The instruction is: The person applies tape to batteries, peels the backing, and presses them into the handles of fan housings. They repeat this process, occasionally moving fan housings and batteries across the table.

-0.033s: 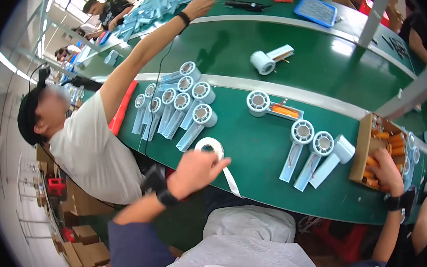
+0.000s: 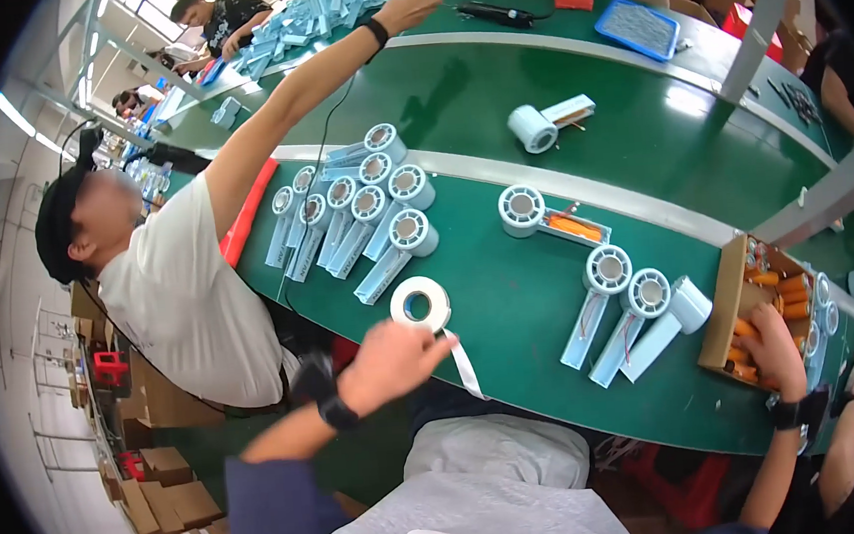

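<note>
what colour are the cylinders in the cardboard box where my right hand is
The cylinders are orange, seen best in the head view.

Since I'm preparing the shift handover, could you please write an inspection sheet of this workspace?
Surface: green bench; tape strip reaches its front edge.
Work items: pale-blue fan-like units, white tape roll, carton holding orange cylinders.
Clutter: black elongated object, far table.
Grips: left grip near the roll, contact unclear; right grip inside the carton.
Cables: thin dark cable near the left units.
Surroundings: co-worker at left, arm outstretched; cardboard boxes nearby.
</note>
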`<state>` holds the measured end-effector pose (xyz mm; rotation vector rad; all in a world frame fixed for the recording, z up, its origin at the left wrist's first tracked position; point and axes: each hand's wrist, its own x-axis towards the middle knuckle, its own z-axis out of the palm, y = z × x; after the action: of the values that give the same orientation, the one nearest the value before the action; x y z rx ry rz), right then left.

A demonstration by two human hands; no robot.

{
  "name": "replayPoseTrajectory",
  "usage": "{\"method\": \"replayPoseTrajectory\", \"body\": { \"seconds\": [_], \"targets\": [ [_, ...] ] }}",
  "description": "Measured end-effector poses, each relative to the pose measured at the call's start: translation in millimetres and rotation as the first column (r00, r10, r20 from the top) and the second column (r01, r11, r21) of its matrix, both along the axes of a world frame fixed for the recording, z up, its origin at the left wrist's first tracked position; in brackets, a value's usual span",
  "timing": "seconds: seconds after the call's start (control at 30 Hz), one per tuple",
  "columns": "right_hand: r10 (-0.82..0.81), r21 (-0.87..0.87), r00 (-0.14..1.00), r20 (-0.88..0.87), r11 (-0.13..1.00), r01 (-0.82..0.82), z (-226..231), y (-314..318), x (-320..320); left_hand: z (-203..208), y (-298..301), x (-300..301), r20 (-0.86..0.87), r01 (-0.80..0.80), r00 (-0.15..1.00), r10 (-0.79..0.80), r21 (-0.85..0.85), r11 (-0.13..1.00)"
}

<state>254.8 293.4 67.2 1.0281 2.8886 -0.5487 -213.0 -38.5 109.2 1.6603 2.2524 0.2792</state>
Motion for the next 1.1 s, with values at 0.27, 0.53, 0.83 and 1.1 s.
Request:
{"method": "replayPoseTrajectory", "body": {
  "seconds": [0.27, 0.53, 0.83, 1.1],
  "targets": [
    [0.146, 0.002, 0.866, -0.477, 0.986, -0.165, 96.1, -142.0, -191.2, -64.2, -16.4, 45.9, 0.207, -0.523, 0.85, 0.485, 0.208, 0.827],
    [0.61, -0.043, 0.774, -0.17, 0.78, -0.624, 37.1, -178.3, -398.5, -60.0, -50.3, 60.2, 0.261, -0.334, 0.924, 0.278, 0.202, 0.921],
    [0.507, -0.115, 0.758, -0.409, 0.796, -0.594, 33.6, -171.4, -366.9, -23.7, -175.0, -56.4, 0.134, -0.349, 0.936, 0.326, 0.231, 0.908],
    [0.197, -0.127, 0.87, -0.452, 0.951, -0.281, 29.9, -185.0, -288.8, -19.9, -24.2, -75.6, -0.376, 0.414, 0.874, -0.309, 0.241, 0.878]
  ]
}}
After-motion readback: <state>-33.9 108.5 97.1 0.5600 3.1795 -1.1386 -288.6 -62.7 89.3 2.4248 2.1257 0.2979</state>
